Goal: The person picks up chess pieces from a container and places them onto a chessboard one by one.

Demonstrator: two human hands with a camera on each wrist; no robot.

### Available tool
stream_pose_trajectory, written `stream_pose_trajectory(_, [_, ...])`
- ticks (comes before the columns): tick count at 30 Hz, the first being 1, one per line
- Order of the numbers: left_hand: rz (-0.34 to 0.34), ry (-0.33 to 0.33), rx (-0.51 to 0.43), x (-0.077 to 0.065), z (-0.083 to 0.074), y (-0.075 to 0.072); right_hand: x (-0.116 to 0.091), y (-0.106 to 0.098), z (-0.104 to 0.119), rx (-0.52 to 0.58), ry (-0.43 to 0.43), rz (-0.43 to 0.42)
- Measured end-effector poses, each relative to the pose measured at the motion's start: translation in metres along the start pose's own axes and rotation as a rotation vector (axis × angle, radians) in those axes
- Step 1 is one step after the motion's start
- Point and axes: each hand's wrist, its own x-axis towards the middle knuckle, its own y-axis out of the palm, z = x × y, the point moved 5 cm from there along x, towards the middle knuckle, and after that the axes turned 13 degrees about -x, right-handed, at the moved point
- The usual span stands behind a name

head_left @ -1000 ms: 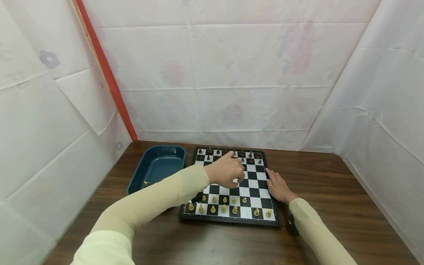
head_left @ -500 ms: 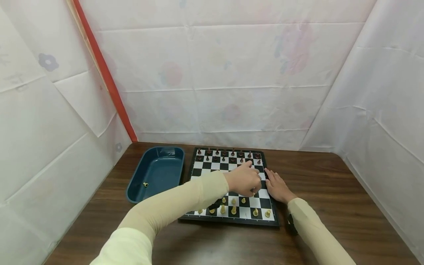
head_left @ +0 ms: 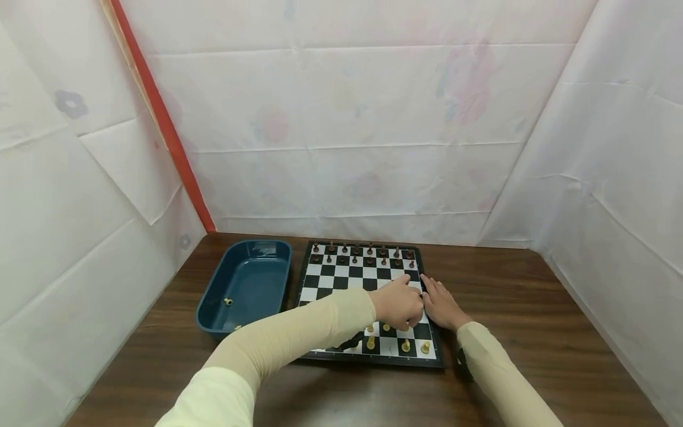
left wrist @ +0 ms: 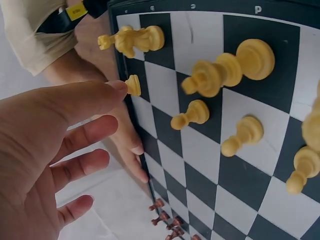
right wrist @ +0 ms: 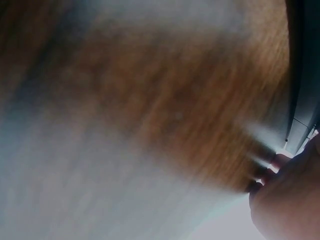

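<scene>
My left hand (head_left: 397,303) is over the right side of a black-and-white chessboard (head_left: 341,283). In the left wrist view, the left hand (left wrist: 55,135) pinches a small cream pawn (left wrist: 133,85) at its fingertips, at a square in the outer column; its top is hidden by the fingers. Cream chess pieces, such as a pawn (left wrist: 192,114) and a knight (left wrist: 140,40), stand near it. My right hand (head_left: 443,306) rests with straight fingers along the board's right edge. Dark red chess pieces (head_left: 370,249) stand in two rows at the far side.
Left of the board sits a blue tray (head_left: 245,290) with a loose cream piece (head_left: 228,302) and another partly behind the left sleeve. The brown wooden table (head_left: 512,296) meets white sheeting (head_left: 341,118) at the back and sides.
My left hand has moved right and toward me, from mid-board to the right-hand columns near the right hand. The right hand stays on the board's edge. The head view has shifted slightly.
</scene>
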Motion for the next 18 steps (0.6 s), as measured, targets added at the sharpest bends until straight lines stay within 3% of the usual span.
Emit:
stream_pose_trajectory(9, [0.018,0.004,0.008,0.004,0.003,0.012,0.002,0.002,0.0,0.004,0.032,0.009])
stream_pose_trajectory(18, [0.008,0.018,0.005,0.006,0.004,0.018,0.001,0.001,0.001,0.008,-0.002,-0.014])
